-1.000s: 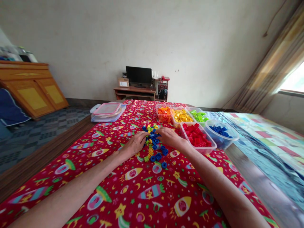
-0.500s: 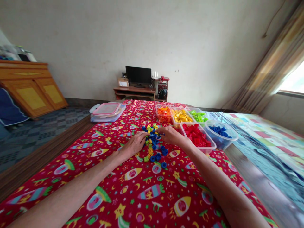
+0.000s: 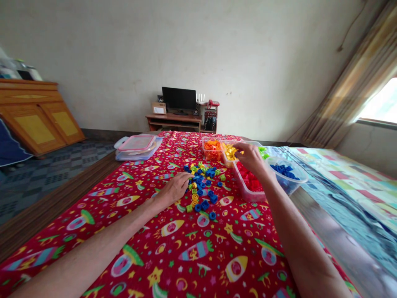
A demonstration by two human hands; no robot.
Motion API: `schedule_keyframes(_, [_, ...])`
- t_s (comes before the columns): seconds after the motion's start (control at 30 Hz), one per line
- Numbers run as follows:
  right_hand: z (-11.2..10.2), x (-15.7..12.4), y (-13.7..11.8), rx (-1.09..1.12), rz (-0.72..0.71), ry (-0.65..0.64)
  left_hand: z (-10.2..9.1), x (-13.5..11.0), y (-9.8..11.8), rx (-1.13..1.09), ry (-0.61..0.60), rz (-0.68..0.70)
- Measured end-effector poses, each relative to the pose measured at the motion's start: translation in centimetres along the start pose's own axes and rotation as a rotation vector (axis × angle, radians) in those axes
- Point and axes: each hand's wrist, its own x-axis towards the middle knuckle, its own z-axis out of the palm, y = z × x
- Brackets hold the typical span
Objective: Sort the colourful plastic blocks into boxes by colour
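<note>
A loose pile of blue, yellow and green toy building blocks [image 3: 205, 205] lies on the red patterned cloth [image 3: 173, 256]. My left hand [image 3: 177, 185] rests at the pile's left side, its fingers curled together against the blocks; what they hold, if anything, is hidden. Over the bins at the right is my right hand [image 3: 249, 156], fingers pinched near the yellow block bin [image 3: 228, 152] and above the red block bin [image 3: 248, 177]. A small dark spot shows at its fingertips, too small to name.
Behind the pile stands an orange block bin [image 3: 212, 150]. Green blocks [image 3: 263, 153] show past my right hand, and a round tub of blue blocks [image 3: 284, 171] stands at the right. Stacked lids [image 3: 138, 145] lie at the far left of the table.
My right hand has left the pile and moved right and away from me, over the bins. Several blocks now show at the pile's right side. My left hand has stayed by the pile.
</note>
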Motion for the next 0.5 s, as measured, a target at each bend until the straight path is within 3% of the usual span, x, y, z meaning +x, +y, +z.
schedule_keyframes(0.23, [-4.2, 0.1, 6.1, -0.087, 0.279, 0.265, 0.0, 0.0, 0.0, 0.001, 0.004, 0.006])
schedule_keyframes(0.4, [-5.2, -0.8, 10.2, -0.119, 0.454, 0.279, 0.0, 0.0, 0.0, 0.017, 0.001, 0.017])
schedule_keyframes(0.5, [-5.4, -1.3, 11.2, -0.130, 0.504, 0.290, 0.0, 0.0, -0.1, 0.018, -0.002, 0.014])
